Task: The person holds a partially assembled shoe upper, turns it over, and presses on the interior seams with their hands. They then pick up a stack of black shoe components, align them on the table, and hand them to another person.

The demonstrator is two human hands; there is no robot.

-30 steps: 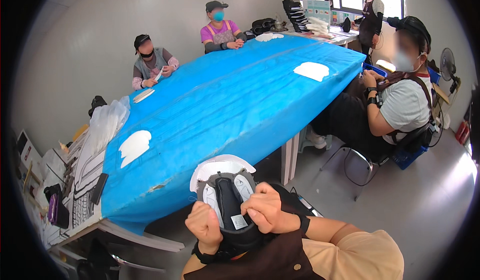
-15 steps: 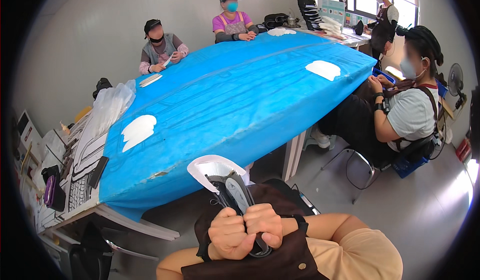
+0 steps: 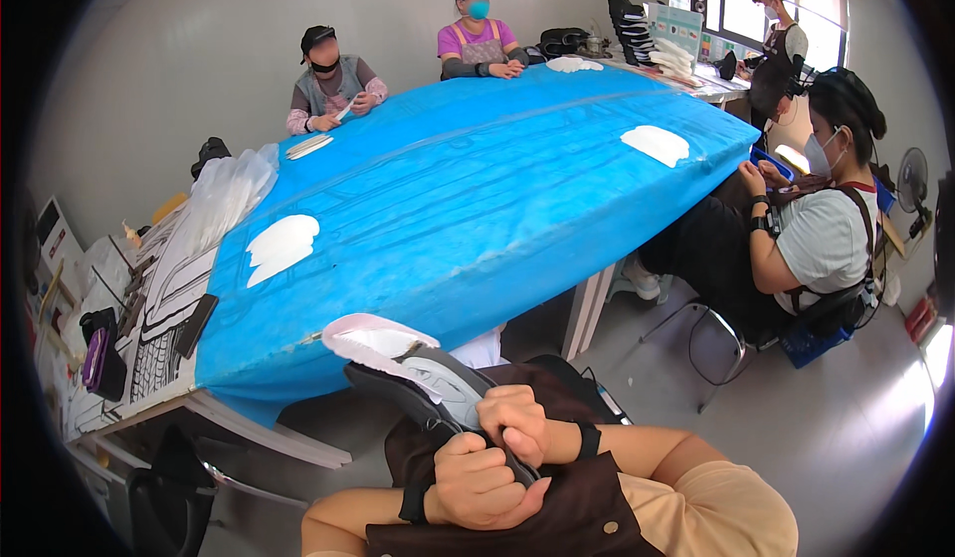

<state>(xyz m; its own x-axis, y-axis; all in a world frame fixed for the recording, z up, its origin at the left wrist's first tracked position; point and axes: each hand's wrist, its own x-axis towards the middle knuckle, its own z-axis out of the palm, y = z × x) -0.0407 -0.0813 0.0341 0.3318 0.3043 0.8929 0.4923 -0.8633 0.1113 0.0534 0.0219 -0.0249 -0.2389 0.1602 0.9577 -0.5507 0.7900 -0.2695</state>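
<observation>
My left hand (image 3: pixel 481 484) and my right hand (image 3: pixel 516 423) are both closed round a dark shoe upper (image 3: pixel 396 390), held over my lap in front of the blue table. The upper leans to the left, its far end pointing at the table edge. At that end a pale, curved lining piece (image 3: pixel 370 330) flares out, with a grey panel (image 3: pixel 436 383) nearer my hands. My right hand grips farther along than my left, and the two almost touch. The part inside my fingers is hidden.
A blue-covered table (image 3: pixel 477 199) carries stacks of white cut pieces (image 3: pixel 283 249), more white pieces (image 3: pixel 655 145) and a clear plastic bag (image 3: pixel 224 204). A dark bar (image 3: pixel 196 325) lies at its left end. Several people sit or stand around it; a seated co-worker (image 3: pixel 816 229) is at right.
The shoe upper has turned from nearly upright to leaning left, showing more of its dark side. My right hand has moved up along it; my left has shifted down slightly.
</observation>
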